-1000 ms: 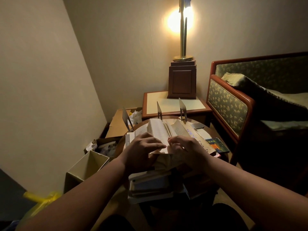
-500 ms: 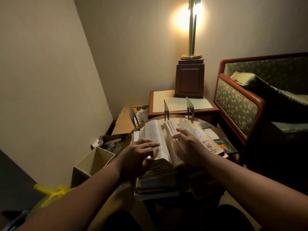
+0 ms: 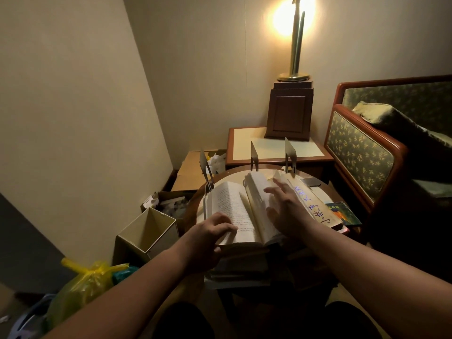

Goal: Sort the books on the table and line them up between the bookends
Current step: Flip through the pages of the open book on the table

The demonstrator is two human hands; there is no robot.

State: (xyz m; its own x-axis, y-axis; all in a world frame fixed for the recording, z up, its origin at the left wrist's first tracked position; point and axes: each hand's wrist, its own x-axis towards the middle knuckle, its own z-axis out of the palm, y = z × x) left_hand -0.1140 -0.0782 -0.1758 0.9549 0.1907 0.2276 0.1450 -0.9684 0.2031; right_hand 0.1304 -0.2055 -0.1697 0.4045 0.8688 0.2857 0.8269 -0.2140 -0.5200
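Observation:
An open book [image 3: 234, 206] lies face up on a stack of books [image 3: 239, 267] on the round table [image 3: 230, 173]. My left hand [image 3: 208, 241] grips the book's near left corner, thumb on the page. My right hand [image 3: 287, 211] lies flat with spread fingers on the fanned right-hand pages. Three metal bookends stand at the table's far side: left bookend [image 3: 205, 167], middle bookend [image 3: 254, 155], right bookend [image 3: 290, 154]. A pale book with blue handwriting [image 3: 315, 204] lies to the right, and a dark green book [image 3: 342, 212] beyond it.
A side table [image 3: 276, 148] with a lamp on a wooden base [image 3: 289, 111] stands behind. A sofa arm [image 3: 362, 152] is at the right. On the floor at left are an open white box [image 3: 149, 231], cardboard boxes [image 3: 193, 170] and a yellow plastic bag [image 3: 83, 285].
The book, closed under both hands a second ago, now lies open. My right hand has moved onto the right-hand pages and my left hand to the near left corner.

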